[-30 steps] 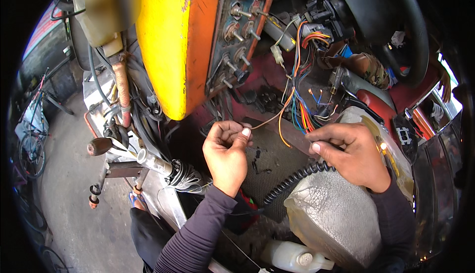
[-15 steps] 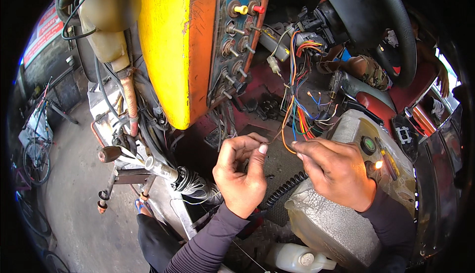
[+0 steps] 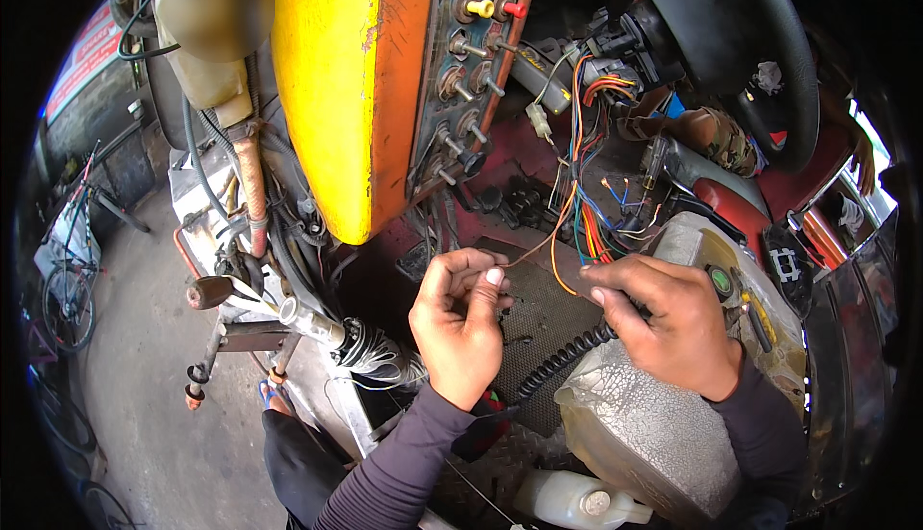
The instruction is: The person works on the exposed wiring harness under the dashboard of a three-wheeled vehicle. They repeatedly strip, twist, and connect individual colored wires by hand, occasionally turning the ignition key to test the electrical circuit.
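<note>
Though thin, wire (image 3: 538,249) in left hand (image 3: 460,326)

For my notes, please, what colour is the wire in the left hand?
The wire is brown, clearest in head view.

Vehicle workshop: exposed wiring (image 3: 591,232)

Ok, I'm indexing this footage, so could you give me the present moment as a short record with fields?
left hand: the left hand pinches a thin brown wire between its fingers
right hand: the right hand has its fingers at the end of an orange wire; whether they grip it is unclear
other wires: a multicoloured bunch between and beyond the hands
controls: toggle-switch panel on a yellow-and-orange housing; black steering wheel, upper right
nearby: coiled black cord; whitish jug, lower edge
</note>
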`<act>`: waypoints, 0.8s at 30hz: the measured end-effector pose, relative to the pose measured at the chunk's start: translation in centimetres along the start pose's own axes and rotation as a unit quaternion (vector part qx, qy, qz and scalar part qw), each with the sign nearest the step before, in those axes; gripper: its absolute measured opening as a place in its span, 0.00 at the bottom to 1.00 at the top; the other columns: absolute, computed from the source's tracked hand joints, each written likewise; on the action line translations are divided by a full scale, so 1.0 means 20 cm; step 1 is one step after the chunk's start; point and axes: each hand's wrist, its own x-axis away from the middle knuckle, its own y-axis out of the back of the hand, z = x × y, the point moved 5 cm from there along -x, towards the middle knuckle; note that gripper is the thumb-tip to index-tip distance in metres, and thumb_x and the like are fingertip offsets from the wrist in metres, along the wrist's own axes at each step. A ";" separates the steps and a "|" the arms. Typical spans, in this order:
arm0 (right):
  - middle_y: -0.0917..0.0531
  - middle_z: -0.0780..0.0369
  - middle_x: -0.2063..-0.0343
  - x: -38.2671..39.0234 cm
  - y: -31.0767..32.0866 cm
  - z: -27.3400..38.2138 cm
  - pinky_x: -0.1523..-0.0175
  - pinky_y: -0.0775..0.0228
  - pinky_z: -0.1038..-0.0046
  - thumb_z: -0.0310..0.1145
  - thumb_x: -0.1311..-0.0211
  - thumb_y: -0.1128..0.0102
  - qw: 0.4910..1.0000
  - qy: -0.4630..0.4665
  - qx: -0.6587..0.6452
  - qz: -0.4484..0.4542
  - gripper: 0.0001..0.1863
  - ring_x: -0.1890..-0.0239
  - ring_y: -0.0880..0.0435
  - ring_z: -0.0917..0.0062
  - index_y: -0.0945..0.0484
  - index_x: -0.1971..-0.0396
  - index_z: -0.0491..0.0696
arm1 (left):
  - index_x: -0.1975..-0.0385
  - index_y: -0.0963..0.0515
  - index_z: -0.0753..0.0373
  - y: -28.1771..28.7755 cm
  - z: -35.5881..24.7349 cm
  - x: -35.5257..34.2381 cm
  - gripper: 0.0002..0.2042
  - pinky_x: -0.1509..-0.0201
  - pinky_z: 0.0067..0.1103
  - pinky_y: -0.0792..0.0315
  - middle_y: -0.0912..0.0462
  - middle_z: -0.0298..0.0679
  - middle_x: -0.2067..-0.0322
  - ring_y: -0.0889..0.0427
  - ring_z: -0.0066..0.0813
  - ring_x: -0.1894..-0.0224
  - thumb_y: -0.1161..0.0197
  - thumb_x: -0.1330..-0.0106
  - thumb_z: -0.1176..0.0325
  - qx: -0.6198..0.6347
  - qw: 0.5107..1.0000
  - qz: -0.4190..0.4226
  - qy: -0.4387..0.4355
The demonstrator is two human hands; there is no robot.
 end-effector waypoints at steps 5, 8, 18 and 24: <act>0.11 0.52 0.66 -0.03 0.03 -0.05 0.58 0.19 0.66 0.22 0.37 0.33 0.995 -0.054 -0.079 0.023 0.09 0.65 0.09 0.61 0.14 0.58 0.39 | 0.47 0.25 0.67 0.07 0.15 -0.03 0.08 0.76 0.13 0.33 0.15 0.35 0.63 0.27 0.13 0.74 0.45 0.22 0.78 -0.011 0.989 0.017 0.146; 0.10 0.52 0.67 -0.02 0.03 -0.10 0.57 0.19 0.68 0.22 0.38 0.33 0.985 -0.101 -0.136 0.034 0.10 0.65 0.08 0.65 0.14 0.57 0.39 | 0.48 0.22 0.65 0.07 0.19 -0.04 0.10 0.79 0.12 0.43 0.19 0.31 0.67 0.35 0.10 0.78 0.47 0.24 0.76 0.000 0.981 0.033 0.193; 0.10 0.61 0.62 -0.02 0.04 -0.11 0.53 0.20 0.76 0.21 0.30 0.35 0.928 -0.244 -0.263 0.099 0.11 0.60 0.13 0.83 0.15 0.51 0.36 | 0.49 0.19 0.64 -0.19 0.01 0.14 0.11 0.81 0.11 0.50 0.33 0.24 0.74 0.44 0.08 0.80 0.46 0.21 0.67 0.172 0.869 0.235 0.400; 0.10 0.61 0.61 0.00 0.02 -0.12 0.51 0.20 0.77 0.21 0.30 0.35 0.928 -0.225 -0.279 0.099 0.12 0.58 0.14 0.84 0.15 0.50 0.37 | 0.61 0.25 0.58 -0.29 0.04 0.09 0.10 0.82 0.10 0.50 0.37 0.21 0.76 0.45 0.08 0.80 0.44 0.18 0.60 0.281 0.823 0.226 0.439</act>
